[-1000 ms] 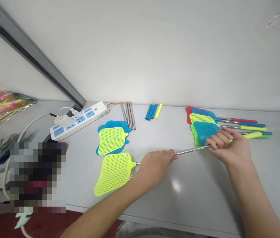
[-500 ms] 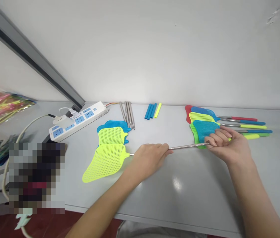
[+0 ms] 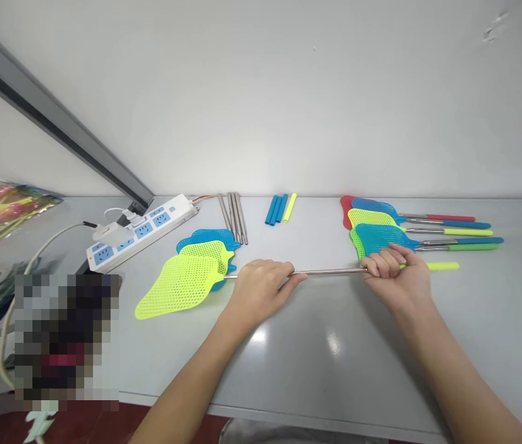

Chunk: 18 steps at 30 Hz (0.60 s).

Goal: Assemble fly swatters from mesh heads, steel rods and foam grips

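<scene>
A yellow fly swatter (image 3: 180, 287) with a thin metal rod lies across both my hands, nearly level above the table. My left hand (image 3: 261, 287) is closed round the rod close to the mesh head, thumb pointing right. At the rod's other end, my right hand (image 3: 400, 277) grips where it meets the yellow handle, which sticks out to the right. Behind the held head are blue and yellow swatter heads (image 3: 205, 248) without rods. Past my right hand lies a stack of swatters with rods and coloured handles, a blue one (image 3: 384, 237) on top.
Several metal rods (image 3: 237, 219) lie near the wall, beside blue and yellow grip tubes (image 3: 284, 208). A white power strip (image 3: 145, 231) with plugs and a cable stands left, under a grey frame post (image 3: 71, 129). Bagged coloured items (image 3: 6, 209) lie far left. Part of the left is pixelated.
Both hands have moved left with the yellow swatter, and its rod is now closer to level. The view has shifted slightly. Both hands keep their grip.
</scene>
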Each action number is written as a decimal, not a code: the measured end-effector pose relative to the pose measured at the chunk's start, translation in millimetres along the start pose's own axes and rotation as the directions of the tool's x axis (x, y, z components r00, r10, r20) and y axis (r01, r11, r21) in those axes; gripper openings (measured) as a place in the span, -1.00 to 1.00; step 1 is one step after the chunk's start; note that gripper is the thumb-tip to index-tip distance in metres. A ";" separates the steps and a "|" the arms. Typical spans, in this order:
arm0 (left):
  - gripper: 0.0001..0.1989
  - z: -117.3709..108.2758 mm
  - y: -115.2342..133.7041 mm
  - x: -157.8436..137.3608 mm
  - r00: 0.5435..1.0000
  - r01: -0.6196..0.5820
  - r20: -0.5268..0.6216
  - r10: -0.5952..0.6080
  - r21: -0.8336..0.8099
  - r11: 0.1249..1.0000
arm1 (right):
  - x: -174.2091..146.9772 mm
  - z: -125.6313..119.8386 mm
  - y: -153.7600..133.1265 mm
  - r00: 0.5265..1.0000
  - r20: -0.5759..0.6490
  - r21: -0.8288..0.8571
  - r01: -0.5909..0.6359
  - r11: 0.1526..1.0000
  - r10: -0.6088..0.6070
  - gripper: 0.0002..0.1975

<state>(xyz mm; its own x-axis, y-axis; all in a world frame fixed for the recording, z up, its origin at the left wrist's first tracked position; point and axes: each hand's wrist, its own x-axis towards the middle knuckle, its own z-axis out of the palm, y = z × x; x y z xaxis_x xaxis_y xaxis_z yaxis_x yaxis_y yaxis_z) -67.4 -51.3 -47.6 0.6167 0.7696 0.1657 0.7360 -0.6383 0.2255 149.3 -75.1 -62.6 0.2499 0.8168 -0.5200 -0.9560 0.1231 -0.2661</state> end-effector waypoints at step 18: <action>-0.74 16.1 5.3 -4.3 0.999 0.032 -0.037 -0.033 -0.030 0.999 | 1.6 -3.7 17.8 1.000 -0.011 0.069 0.007 0.998 -0.006 -0.68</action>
<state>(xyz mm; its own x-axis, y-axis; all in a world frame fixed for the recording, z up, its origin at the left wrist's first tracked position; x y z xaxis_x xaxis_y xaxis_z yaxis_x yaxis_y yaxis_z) -61.7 -58.3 -62.6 0.5808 0.7906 0.1940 0.7470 -0.6123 0.2590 133.2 -73.7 -71.2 0.2576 0.8100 -0.5268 -0.9626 0.1676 -0.2131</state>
